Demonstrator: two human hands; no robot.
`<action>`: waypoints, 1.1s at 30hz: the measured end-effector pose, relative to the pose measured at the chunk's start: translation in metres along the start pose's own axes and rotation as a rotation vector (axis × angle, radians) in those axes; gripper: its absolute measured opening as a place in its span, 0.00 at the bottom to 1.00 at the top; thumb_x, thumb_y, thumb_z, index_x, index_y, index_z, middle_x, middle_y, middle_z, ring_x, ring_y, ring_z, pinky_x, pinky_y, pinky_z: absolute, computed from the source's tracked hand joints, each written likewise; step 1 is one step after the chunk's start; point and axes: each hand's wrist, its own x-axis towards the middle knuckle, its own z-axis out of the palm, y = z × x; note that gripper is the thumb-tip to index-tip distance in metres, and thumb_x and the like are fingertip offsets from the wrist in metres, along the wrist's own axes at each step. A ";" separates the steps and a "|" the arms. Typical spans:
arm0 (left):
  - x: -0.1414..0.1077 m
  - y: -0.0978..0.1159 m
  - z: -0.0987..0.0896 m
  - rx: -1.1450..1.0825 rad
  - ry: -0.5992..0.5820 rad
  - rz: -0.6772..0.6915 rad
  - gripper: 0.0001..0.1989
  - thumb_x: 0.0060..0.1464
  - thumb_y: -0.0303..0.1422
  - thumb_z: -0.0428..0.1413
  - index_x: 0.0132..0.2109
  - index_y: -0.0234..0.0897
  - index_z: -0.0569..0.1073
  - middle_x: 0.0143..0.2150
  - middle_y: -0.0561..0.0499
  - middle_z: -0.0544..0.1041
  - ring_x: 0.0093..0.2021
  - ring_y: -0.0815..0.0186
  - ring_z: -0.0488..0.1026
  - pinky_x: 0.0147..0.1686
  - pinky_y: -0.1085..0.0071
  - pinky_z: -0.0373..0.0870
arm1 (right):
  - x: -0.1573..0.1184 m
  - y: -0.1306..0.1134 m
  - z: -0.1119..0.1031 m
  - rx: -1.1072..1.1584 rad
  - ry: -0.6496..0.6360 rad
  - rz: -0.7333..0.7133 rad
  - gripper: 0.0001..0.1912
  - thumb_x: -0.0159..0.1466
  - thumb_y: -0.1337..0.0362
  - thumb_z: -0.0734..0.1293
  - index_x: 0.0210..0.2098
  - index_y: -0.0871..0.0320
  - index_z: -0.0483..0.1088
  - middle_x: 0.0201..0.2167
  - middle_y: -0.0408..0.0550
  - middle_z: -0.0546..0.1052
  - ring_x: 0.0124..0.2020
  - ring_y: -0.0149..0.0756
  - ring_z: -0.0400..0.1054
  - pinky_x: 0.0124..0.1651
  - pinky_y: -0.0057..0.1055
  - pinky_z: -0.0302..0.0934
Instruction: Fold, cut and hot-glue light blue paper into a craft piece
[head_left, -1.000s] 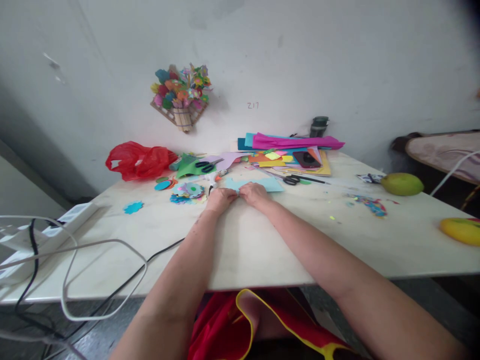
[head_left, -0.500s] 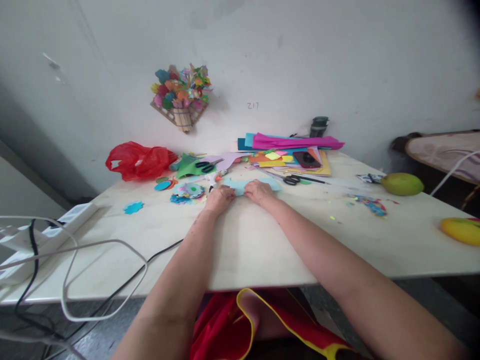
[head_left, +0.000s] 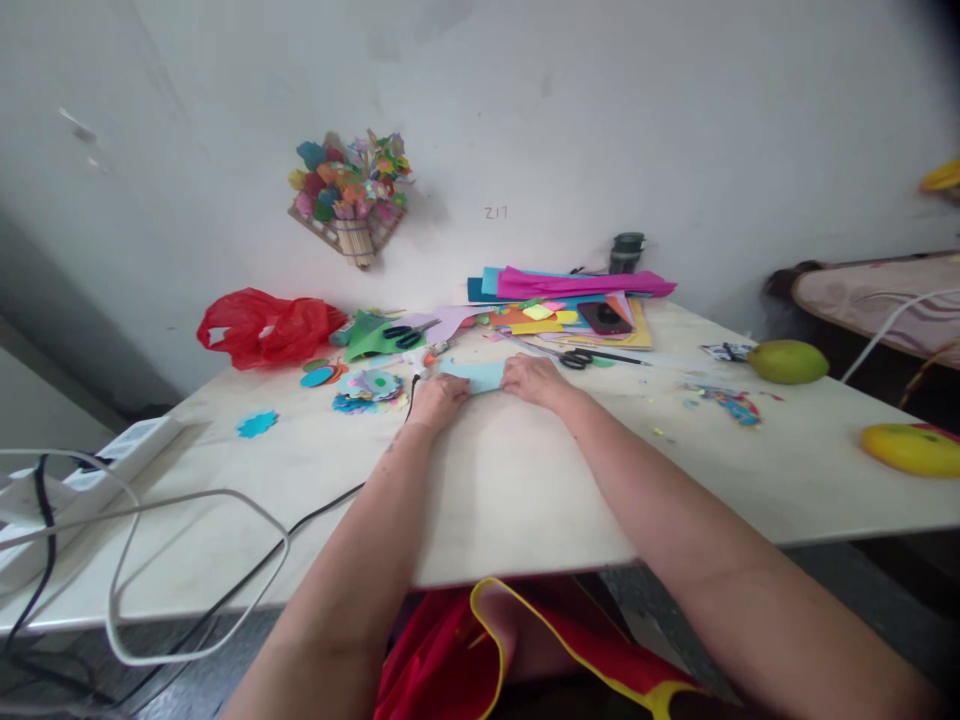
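A light blue sheet of paper [head_left: 484, 377] lies on the white table [head_left: 510, 480] between my hands. My left hand [head_left: 441, 399] has its fingers closed on the sheet's left end. At the right end, the curled fingers of my right hand [head_left: 534, 380] grip the same sheet. Just left of my left hand is a pile of cut paper flowers [head_left: 369, 390]. A white glue gun [head_left: 420, 358] with a black cable rests behind that hand. Black-handled scissors [head_left: 576, 358] lie behind my right hand.
Red plastic bag [head_left: 270, 328] and green paper [head_left: 367, 335] with scissors [head_left: 409, 334] at back left; coloured sheets [head_left: 585, 283] and a phone [head_left: 604, 318] at back right. A power strip [head_left: 127, 455] with loose cables lies left. Mangoes [head_left: 787, 361] and paper scraps [head_left: 731, 405] are right.
My right hand has shifted slightly right along the blue paper, so more of the sheet shows between my hands. The whole view has turned a little to the right.
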 end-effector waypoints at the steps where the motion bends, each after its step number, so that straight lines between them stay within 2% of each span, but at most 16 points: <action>1: 0.000 0.000 0.000 0.007 -0.001 -0.006 0.08 0.50 0.29 0.52 0.34 0.42 0.75 0.45 0.54 0.76 0.47 0.66 0.70 0.47 0.71 0.64 | -0.002 0.004 -0.003 0.009 -0.004 0.019 0.09 0.58 0.63 0.63 0.35 0.51 0.76 0.39 0.46 0.74 0.44 0.36 0.64 0.36 0.26 0.54; 8: 0.004 0.015 0.003 0.091 -0.071 -0.016 0.10 0.53 0.35 0.50 0.40 0.46 0.74 0.43 0.52 0.76 0.45 0.65 0.70 0.44 0.71 0.64 | -0.006 0.011 -0.008 0.087 -0.113 0.085 0.08 0.55 0.64 0.64 0.32 0.49 0.76 0.34 0.40 0.77 0.37 0.33 0.68 0.32 0.24 0.53; 12: 0.007 0.020 0.004 0.094 -0.081 -0.039 0.10 0.53 0.35 0.50 0.38 0.45 0.75 0.42 0.51 0.76 0.44 0.64 0.70 0.43 0.71 0.64 | -0.006 0.012 -0.006 0.132 -0.103 0.109 0.08 0.54 0.64 0.64 0.32 0.50 0.75 0.35 0.40 0.77 0.37 0.33 0.68 0.32 0.24 0.54; 24: 0.006 0.017 0.008 -0.064 -0.020 -0.143 0.08 0.48 0.36 0.54 0.36 0.44 0.76 0.42 0.54 0.76 0.42 0.67 0.72 0.45 0.73 0.64 | -0.001 -0.003 0.001 0.206 -0.070 0.138 0.08 0.55 0.63 0.64 0.32 0.50 0.74 0.35 0.40 0.77 0.38 0.32 0.68 0.33 0.24 0.54; 33: 0.009 0.014 0.008 -0.131 -0.026 -0.143 0.05 0.47 0.34 0.56 0.33 0.45 0.76 0.42 0.57 0.77 0.46 0.66 0.70 0.45 0.72 0.65 | 0.000 -0.001 0.010 0.232 -0.018 0.103 0.07 0.56 0.63 0.64 0.33 0.51 0.74 0.36 0.40 0.76 0.39 0.31 0.67 0.36 0.24 0.55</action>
